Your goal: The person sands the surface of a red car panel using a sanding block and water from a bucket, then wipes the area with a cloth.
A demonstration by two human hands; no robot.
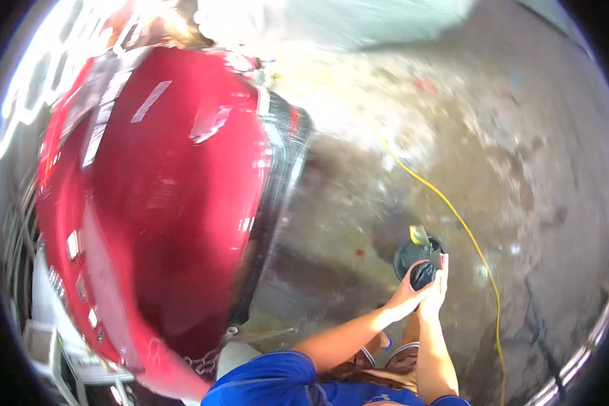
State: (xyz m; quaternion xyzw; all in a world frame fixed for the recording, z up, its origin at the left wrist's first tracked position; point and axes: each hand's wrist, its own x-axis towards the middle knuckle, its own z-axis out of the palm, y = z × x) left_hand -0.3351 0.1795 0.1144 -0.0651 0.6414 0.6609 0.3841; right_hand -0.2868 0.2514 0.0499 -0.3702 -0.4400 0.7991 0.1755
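Both hands are together at the lower right, over a dark bucket (400, 262) on the floor. A black, rounded, cloth-like object (422, 276) sits between them; its exact kind is unclear. My left hand (404, 296) curls around its near left side. Against its right side, my right hand (438, 289) is closed, with the fingers pointing away from me. A small dark grey-green flat piece (436, 259) shows beside the right fingertips. A yellow and olive piece (419, 235) stands at the bucket's far rim.
At left stands a glossy red car body (176, 183) with a dark, film-covered edge (277, 169). A yellow cord (446, 199) runs along the wet, stained concrete floor (345, 203) right of the bucket. Pale sheeting (358, 24) hangs at the far side.
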